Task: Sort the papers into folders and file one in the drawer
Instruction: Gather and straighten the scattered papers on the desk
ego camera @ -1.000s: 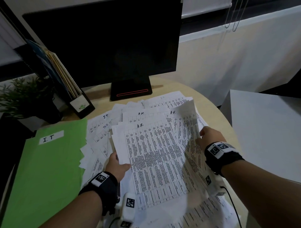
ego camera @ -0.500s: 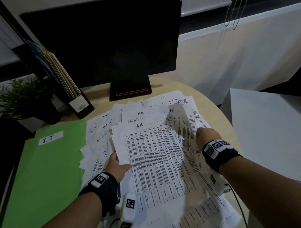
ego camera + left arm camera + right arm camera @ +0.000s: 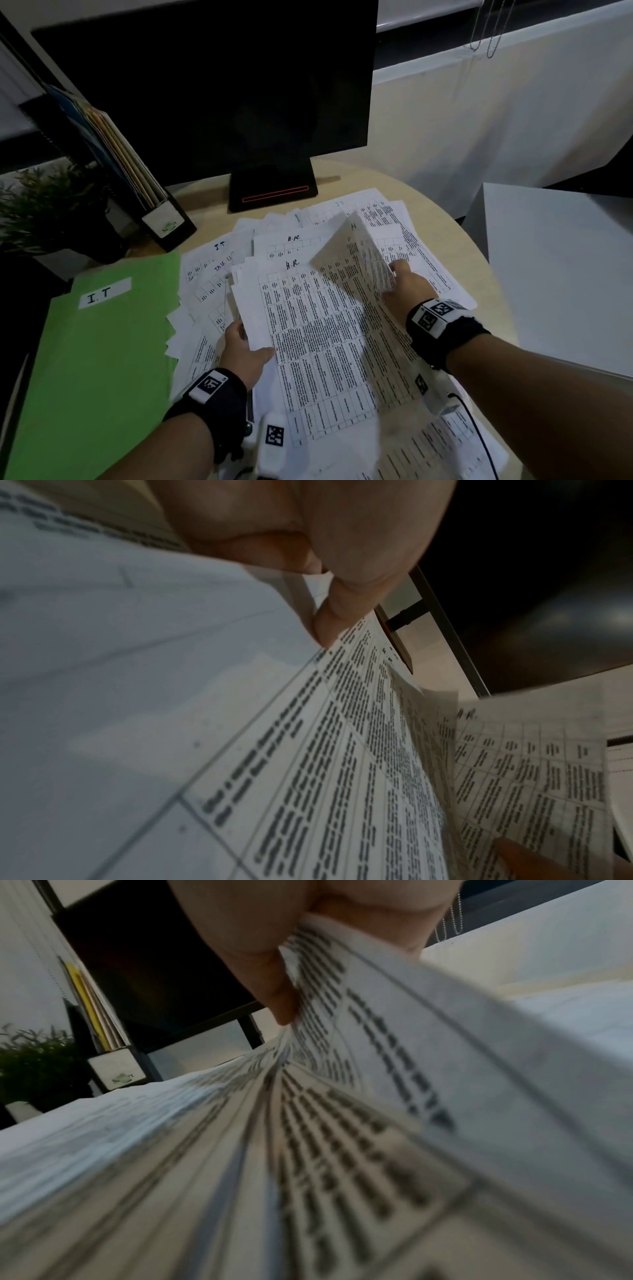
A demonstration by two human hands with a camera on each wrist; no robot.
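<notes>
A spread of printed papers point(image 3: 274, 236) covers the round table, some marked H.R. and some I.T. My left hand point(image 3: 245, 349) pinches the left edge of the top H.R. sheet point(image 3: 308, 335), thumb on top point(image 3: 329, 626). My right hand point(image 3: 407, 291) pinches a second sheet point(image 3: 352, 260) by its right edge and holds it raised and curling over the H.R. sheet; the same sheet point(image 3: 377, 1031) bends under the thumb in the right wrist view. A green folder point(image 3: 96, 370) labelled I.T lies shut at the left of the papers.
A dark monitor point(image 3: 219, 89) on its stand point(image 3: 274, 188) rises behind the papers. A file holder point(image 3: 137, 178) with folders and a potted plant point(image 3: 44, 209) stand at back left. A grey cabinet top point(image 3: 561, 267) sits right of the table edge point(image 3: 479, 246).
My right hand has carried its sheet leftward over the H.R. sheet, its far corner now curling higher. The left hand has kept its hold in place.
</notes>
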